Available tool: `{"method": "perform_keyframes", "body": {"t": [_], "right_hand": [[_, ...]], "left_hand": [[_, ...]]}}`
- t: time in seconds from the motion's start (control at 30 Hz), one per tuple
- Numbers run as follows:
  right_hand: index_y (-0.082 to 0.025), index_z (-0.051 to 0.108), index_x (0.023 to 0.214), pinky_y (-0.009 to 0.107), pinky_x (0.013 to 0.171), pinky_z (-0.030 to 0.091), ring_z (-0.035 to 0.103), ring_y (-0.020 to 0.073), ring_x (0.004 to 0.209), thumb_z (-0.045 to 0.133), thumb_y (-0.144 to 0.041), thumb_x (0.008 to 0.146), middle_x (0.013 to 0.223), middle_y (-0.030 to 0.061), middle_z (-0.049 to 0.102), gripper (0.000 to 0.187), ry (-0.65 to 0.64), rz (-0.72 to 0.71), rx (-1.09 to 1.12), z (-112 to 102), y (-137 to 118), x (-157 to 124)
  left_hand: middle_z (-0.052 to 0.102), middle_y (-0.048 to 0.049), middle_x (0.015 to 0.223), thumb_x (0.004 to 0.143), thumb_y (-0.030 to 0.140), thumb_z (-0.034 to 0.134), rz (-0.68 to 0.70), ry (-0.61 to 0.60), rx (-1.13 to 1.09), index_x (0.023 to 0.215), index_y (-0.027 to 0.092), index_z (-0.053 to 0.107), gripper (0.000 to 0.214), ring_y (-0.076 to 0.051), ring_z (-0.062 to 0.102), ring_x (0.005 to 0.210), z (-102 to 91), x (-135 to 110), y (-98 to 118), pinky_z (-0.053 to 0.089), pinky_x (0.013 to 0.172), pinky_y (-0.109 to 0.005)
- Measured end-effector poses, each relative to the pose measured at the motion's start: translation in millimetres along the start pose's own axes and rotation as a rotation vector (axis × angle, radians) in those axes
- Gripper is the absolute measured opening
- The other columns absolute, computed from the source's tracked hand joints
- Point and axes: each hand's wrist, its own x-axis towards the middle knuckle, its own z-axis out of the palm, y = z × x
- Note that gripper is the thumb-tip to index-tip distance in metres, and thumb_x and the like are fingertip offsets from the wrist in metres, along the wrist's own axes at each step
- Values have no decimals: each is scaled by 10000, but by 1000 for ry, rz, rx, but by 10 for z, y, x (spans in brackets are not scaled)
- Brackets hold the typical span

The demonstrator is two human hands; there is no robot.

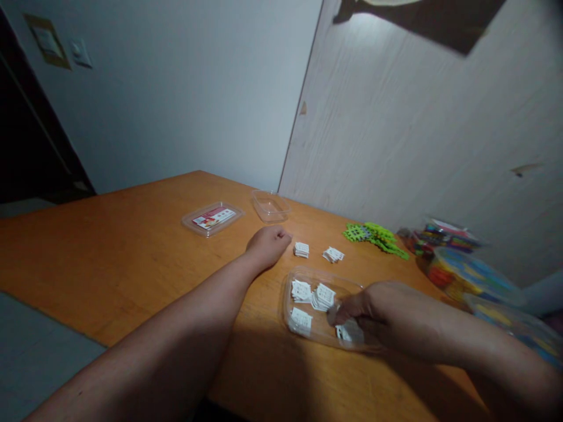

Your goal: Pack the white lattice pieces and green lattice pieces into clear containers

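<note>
My left hand [269, 245] rests on the table in a loose fist, and nothing shows in it. Just right of it sits a small stack of white printed cards [301, 250]. A second, fanned stack of cards [333, 254] lies further right. My right hand [372, 310] reaches over a clear plastic tray [288, 302], its thumb and fingers drawn together; whatever they pinch is hidden. Inside the tray are several card piles: one at the upper left [301, 291], one in the middle [323, 297], one at the lower left [301, 319], and one partly under my right hand [349, 332].
On the orange-brown table [132, 246], a labelled clear lid [213, 218] lies beyond my left hand, beside a clear plastic container [270, 207]. Green interlocking toy pieces [376, 237] lie at the back right. Tubs of colourful pieces [470, 275] crowd the right edge, near the wall.
</note>
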Motion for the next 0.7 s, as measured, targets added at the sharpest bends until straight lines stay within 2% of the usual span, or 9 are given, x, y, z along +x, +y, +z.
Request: {"method": "perform_keyframes", "body": {"t": [0.17, 0.37, 0.5, 0.6, 0.7], "right_hand": [[-297, 778, 919, 252, 552, 306, 628, 162, 636, 555, -228, 859, 747, 15, 746, 241, 49, 116, -112, 21, 13, 39], [-281, 775, 906, 250, 609, 356, 623, 160, 668, 546, -266, 872, 754, 13, 734, 232, 56, 91, -4, 3, 28, -7], [-212, 742, 948, 252, 648, 395, 618, 163, 707, 490, -281, 905, 782, 34, 720, 265, 250, 142, 68, -81, 227, 95], [-179, 720, 929, 267, 646, 411, 619, 182, 746, 467, -332, 914, 824, 58, 712, 297, 422, 218, 94, -97, 470, 314], [-172, 740, 1006, 290, 663, 437, 634, 205, 780, 539, -360, 862, 932, 96, 732, 310, 494, 315, 148, -27, 689, 571]], "left_hand": [[601, 6, 647, 818, 442, 539, 2, 5, -4, 688, 183, 612, 298, -145, 511, 636, -4, 1, -4, 310, 559, -256], [584, 8, 635, 826, 431, 519, 6, -6, -15, 677, 181, 599, 301, -142, 507, 635, -3, 4, -20, 314, 560, -249], [567, 14, 624, 826, 420, 518, 10, -1, -14, 664, 183, 580, 294, -137, 504, 630, 6, 3, -29, 296, 552, -246], [566, 16, 624, 831, 432, 515, 6, -5, -18, 671, 184, 580, 303, -135, 498, 625, 11, 2, -34, 287, 549, -246], [563, 16, 620, 834, 434, 514, 14, -9, -19, 670, 183, 577, 306, -135, 496, 625, 12, 3, -37, 285, 552, -247]]}}
